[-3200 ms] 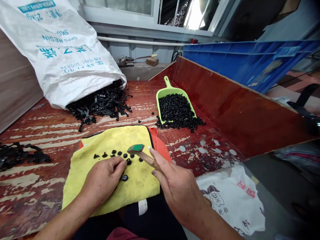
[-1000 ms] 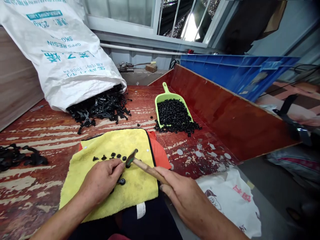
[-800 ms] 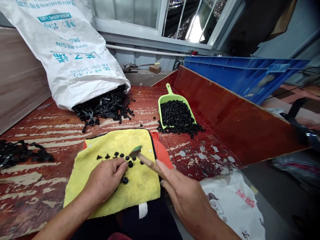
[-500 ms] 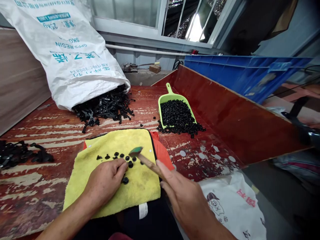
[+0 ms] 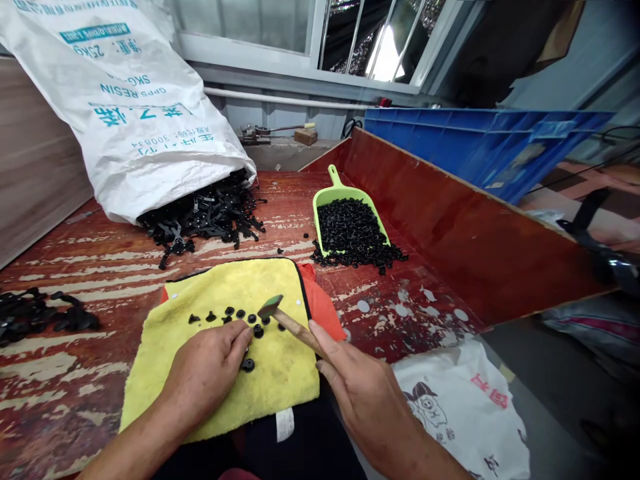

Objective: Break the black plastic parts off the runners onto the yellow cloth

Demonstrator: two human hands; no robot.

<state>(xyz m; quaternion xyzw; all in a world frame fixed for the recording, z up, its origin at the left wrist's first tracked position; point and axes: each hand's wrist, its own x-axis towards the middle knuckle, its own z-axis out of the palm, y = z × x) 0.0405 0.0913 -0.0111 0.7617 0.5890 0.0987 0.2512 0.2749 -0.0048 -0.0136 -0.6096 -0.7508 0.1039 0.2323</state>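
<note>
My right hand is wrapped round the wooden handle of a small hammer. Its green-tinged head hovers over the yellow cloth, just above several small round black plastic pieces. On the left of the cloth, my left hand is closed, thumb and forefinger pressed together beside those pieces. Whatever is between its fingertips is hidden. Another black round piece lies just right of this hand, and a few stemmed ones lie beyond the knuckles.
A white sack spills black plastic clips onto the worn red table. More black clips lie at left. A green dustpan holds small black pieces. A red board edges the right side, with a blue crate behind it.
The view has shifted slightly. The hammer head, blurred before, is now sharper over nearly the same spot. My left hand keeps its pinch among the black pieces.
</note>
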